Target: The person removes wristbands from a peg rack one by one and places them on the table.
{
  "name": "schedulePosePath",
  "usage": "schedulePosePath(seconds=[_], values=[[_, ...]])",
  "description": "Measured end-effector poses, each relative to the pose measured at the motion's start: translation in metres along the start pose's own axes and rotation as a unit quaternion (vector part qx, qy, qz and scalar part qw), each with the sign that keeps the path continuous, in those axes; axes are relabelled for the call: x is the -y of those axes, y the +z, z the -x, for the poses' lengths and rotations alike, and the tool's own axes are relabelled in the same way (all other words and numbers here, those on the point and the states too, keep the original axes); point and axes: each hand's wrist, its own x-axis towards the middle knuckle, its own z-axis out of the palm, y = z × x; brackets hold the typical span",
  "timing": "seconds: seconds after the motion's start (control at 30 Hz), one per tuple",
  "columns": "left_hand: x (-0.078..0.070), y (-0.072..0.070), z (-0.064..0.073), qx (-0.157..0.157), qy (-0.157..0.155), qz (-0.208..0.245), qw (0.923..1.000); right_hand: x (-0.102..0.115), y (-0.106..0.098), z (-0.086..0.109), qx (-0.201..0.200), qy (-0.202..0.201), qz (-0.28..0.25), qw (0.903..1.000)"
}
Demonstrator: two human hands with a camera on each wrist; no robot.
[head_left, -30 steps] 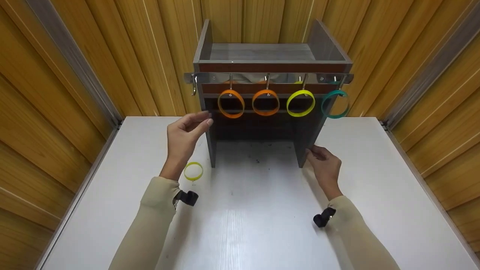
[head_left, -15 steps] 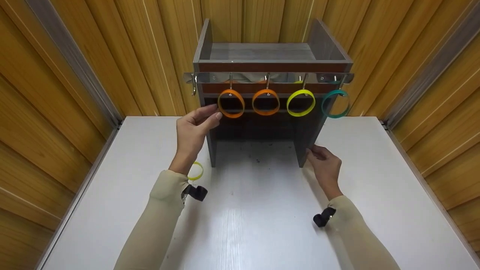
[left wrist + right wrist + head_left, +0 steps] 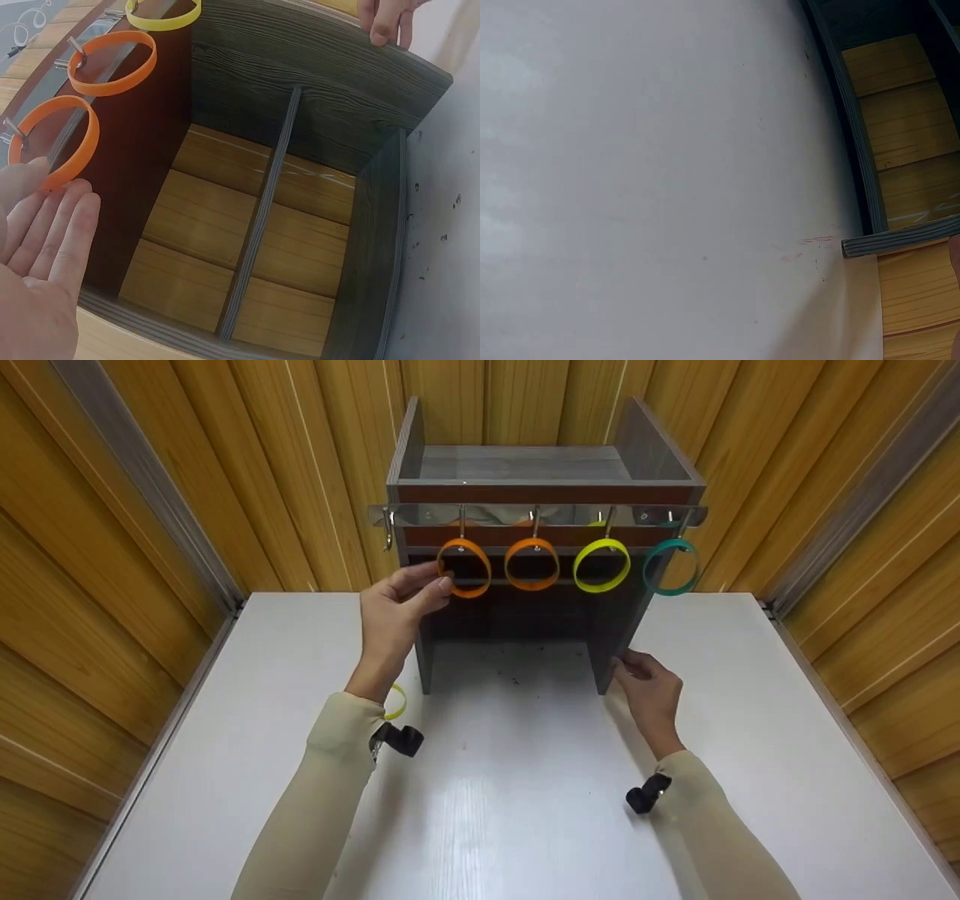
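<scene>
My left hand (image 3: 394,619) is at the leftmost orange ring (image 3: 91,139), pinching its lower left rim between thumb and fingers. That ring hangs on a metal hook. To its right on the same hook rail (image 3: 499,516) hang a second orange ring (image 3: 532,586), a yellow ring (image 3: 602,588) and a teal ring (image 3: 649,567). My right hand (image 3: 651,694) grips the front edge of the grey shelf unit's right side panel (image 3: 611,637) near its foot. Only a sliver of that hand shows in the right wrist view.
Another yellow ring (image 3: 401,705) lies on the white table (image 3: 510,810), partly hidden behind my left wrist. A bare hook (image 3: 388,529) sits at the rail's left end. Wood-plank walls (image 3: 150,495) enclose the back and sides.
My left hand has moved right and slightly up to the leftmost orange ring and taken hold of it; the ring has shifted slightly right. My right hand has stayed on the panel.
</scene>
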Motion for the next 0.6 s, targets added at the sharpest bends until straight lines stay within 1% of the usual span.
schedulePosePath(seconds=[0.17,0.37,0.6], values=[[-0.004,0.001,0.000,-0.008,0.008,0.011,0.9999,0.000,0.000,0.000,0.000,0.005,0.001,1.0000],[-0.011,0.003,-0.001,-0.012,0.027,0.024,0.9993,0.000,0.001,-0.001,-0.003,0.005,-0.003,1.0000],[-0.017,0.004,0.000,-0.012,0.045,0.011,0.9989,0.000,0.000,-0.001,0.000,0.001,-0.004,1.0000]])
